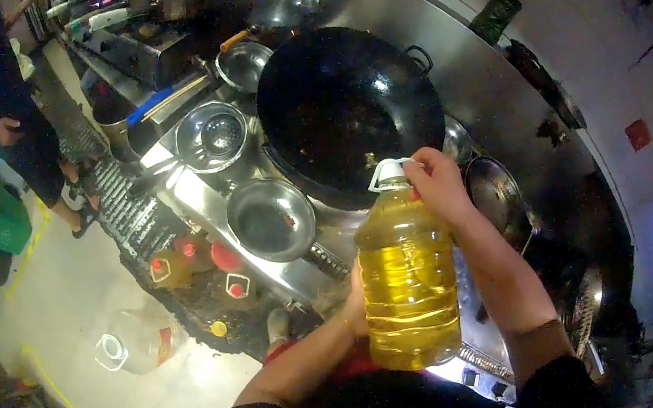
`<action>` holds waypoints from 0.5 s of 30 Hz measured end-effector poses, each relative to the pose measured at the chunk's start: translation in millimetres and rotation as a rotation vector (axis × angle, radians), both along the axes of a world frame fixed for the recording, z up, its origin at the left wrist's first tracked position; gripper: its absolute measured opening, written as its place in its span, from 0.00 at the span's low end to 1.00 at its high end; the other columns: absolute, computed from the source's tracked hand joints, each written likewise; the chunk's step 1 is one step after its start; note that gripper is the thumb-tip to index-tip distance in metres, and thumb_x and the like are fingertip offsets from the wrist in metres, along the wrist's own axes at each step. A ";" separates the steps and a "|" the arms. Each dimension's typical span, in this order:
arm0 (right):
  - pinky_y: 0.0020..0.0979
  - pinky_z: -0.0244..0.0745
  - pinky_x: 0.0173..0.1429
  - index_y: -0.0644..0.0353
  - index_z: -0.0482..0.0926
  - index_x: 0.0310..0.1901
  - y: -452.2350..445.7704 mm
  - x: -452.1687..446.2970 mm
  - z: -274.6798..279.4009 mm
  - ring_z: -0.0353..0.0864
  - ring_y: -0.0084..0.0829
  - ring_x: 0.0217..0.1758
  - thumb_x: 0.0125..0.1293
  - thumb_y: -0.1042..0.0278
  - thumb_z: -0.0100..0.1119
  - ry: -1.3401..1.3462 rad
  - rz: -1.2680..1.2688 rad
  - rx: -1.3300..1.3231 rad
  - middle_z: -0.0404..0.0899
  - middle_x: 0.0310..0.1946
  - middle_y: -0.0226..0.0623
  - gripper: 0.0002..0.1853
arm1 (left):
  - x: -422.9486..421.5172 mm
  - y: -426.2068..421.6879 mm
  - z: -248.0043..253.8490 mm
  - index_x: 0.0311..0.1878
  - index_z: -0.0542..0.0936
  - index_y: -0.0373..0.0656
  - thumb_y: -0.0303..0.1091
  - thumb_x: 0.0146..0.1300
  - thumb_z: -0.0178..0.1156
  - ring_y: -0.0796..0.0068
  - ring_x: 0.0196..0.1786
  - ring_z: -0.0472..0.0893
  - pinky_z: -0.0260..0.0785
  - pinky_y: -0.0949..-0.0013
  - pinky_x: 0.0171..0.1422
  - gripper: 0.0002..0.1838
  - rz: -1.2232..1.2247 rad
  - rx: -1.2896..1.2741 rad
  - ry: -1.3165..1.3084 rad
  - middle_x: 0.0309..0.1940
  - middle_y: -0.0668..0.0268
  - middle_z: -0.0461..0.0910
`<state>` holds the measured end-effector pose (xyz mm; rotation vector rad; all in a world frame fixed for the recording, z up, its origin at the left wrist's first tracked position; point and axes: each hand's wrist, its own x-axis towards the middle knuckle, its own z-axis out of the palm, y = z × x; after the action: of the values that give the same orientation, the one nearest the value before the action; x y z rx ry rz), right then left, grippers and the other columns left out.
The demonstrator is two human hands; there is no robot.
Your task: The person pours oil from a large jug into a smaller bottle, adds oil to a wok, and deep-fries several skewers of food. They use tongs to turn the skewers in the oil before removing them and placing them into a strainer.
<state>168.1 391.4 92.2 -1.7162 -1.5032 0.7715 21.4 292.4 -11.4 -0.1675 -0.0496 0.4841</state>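
A large clear plastic jug of yellow oil (408,276) stands upright in front of me. My left hand (355,302) supports its left side, with most of the fingers hidden behind the jug. At the top, my right hand (436,182) has its fingers closed on the white cap (391,170), beside the white carrying loop. Just beyond the jug sits a big black wok (337,108) with a dark, shiny inside.
A metal pan (271,219) and a bowl with a perforated ladle (221,133) lie left of the wok. Red-capped bottles (189,250) stand below the counter edge. An empty-looking clear jug (135,341) lies on the floor. Another person (7,131) stands at upper left.
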 end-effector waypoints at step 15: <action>0.29 0.70 0.26 0.64 0.78 0.23 70.8 24.3 -35.4 0.74 0.24 0.18 0.51 0.63 0.58 -0.226 -0.063 -0.227 0.76 0.16 0.35 0.11 | 15.7 25.6 7.4 0.60 0.65 0.45 0.64 0.60 0.35 0.57 0.54 0.72 0.62 0.50 0.60 0.36 -0.074 -0.106 -0.156 0.55 0.58 0.70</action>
<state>192.3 462.2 56.8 -2.0688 -1.5490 0.7592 37.1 318.1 -4.0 -0.3102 -0.1694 0.3990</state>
